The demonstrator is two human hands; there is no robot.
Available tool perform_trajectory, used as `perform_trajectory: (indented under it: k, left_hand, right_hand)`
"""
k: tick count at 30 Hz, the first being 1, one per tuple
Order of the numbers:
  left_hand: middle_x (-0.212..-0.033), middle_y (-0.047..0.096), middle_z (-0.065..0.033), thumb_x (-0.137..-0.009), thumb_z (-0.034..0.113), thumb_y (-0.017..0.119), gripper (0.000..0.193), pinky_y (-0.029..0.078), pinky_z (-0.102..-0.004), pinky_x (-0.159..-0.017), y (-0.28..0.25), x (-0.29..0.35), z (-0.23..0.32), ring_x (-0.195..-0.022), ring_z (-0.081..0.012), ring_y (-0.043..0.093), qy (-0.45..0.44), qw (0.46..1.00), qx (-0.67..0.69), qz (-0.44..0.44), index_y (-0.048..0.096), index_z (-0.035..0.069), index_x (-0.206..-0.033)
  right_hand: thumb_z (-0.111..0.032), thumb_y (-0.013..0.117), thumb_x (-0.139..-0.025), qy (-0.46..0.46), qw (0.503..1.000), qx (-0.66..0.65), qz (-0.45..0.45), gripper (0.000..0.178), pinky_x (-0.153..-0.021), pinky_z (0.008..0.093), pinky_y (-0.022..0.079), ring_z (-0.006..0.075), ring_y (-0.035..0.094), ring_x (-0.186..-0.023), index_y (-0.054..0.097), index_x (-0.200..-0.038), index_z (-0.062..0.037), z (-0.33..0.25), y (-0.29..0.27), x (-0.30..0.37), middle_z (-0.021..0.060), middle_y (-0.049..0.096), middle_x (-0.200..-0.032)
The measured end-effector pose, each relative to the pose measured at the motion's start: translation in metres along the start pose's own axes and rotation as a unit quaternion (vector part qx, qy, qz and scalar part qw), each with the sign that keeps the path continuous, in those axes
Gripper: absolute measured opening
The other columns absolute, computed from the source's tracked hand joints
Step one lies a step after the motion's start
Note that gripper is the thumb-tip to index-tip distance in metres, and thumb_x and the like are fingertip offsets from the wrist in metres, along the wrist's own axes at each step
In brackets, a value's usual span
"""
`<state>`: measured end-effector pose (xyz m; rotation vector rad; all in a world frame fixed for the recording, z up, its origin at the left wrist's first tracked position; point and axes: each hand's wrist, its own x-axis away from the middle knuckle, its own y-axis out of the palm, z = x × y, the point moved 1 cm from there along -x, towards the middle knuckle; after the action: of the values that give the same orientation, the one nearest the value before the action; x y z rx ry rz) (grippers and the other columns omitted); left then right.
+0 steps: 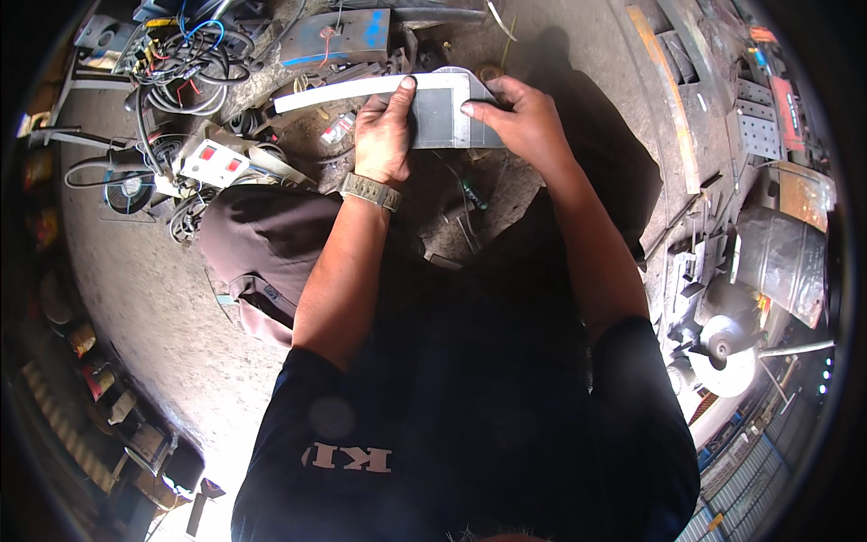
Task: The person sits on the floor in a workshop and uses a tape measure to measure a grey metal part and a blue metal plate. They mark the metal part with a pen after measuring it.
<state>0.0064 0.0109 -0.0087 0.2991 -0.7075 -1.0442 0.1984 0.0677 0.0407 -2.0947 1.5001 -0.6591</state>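
Up in front of me, both hands hold a flat dark grey plate [432,122] with a pale L-shaped strip lying against it. The strip looks like a steel square [339,91]; its long arm runs out past the plate to the left and its short arm crosses the plate's face. My left hand [384,135], below a wristwatch, is closed on the plate's left side, its thumb pressing on the long arm. On the right, my right hand [524,117] pinches the corner, thumb near the short arm. The fingers behind the plate are hidden.
Tangled cables [194,77] and a white socket box [214,164] with red switches lie at the left. Beyond the plate sits a grey metal block [334,38]. A disc-bladed tool [722,348], a perforated plate [759,129] and sheet metal [781,257] are at the right.
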Motion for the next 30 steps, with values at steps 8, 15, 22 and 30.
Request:
perform_trajectory:
  k: [8,15,22,30]
  left_hand:
    - [-0.093,0.072,-0.0044,-0.097,0.029,0.077,0.027,0.052,-0.0313,-0.077,0.004,0.002,0.005,-0.084,-0.0133,0.063,0.009,1.0,-0.011,-0.001,0.072,0.003,-0.101]
    - [-0.094,0.073,-0.0039,-0.098,0.028,0.075,0.025,0.052,-0.0313,-0.077,0.007,0.006,0.01,-0.084,-0.0138,0.064,0.0,1.0,0.013,-0.012,0.072,0.004,-0.103]
    - [-0.097,0.072,-0.005,-0.098,0.027,0.075,0.025,0.053,-0.0324,-0.08,0.003,0.005,0.011,-0.088,-0.0146,0.064,-0.004,0.999,0.033,-0.018,0.071,0.003,-0.105]
    - [-0.098,0.072,-0.0048,-0.099,0.025,0.073,0.024,0.053,-0.0323,-0.079,0.001,-0.003,0.006,-0.088,-0.0143,0.064,0.004,0.999,0.03,-0.022,0.071,0.003,-0.107]
  right_hand:
    - [-0.028,0.087,-0.085,0.001,1.0,0.017,0.001,0.044,-0.082,0.0297,0.056,0.0139,0.072,-0.089,0.073,-0.115,0.0014,-0.011,-0.007,0.001,0.0134,0.078,-0.098]
    - [-0.045,0.087,-0.078,-0.01,1.0,-0.004,0.002,0.064,-0.082,0.0367,0.059,0.0285,0.077,-0.093,0.071,-0.119,0.0016,-0.005,-0.007,-0.001,0.023,0.076,-0.101]
    - [-0.047,0.086,-0.077,-0.006,1.0,0.024,0.007,0.065,-0.084,0.0375,0.059,0.03,0.076,-0.094,0.072,-0.12,-0.0005,-0.006,-0.002,-0.003,0.0225,0.076,-0.1]
    - [-0.046,0.086,-0.078,0.002,0.999,0.05,0.008,0.062,-0.083,0.0383,0.058,0.0316,0.076,-0.094,0.072,-0.119,-0.0014,-0.02,-0.009,0.0,0.0222,0.076,-0.1]
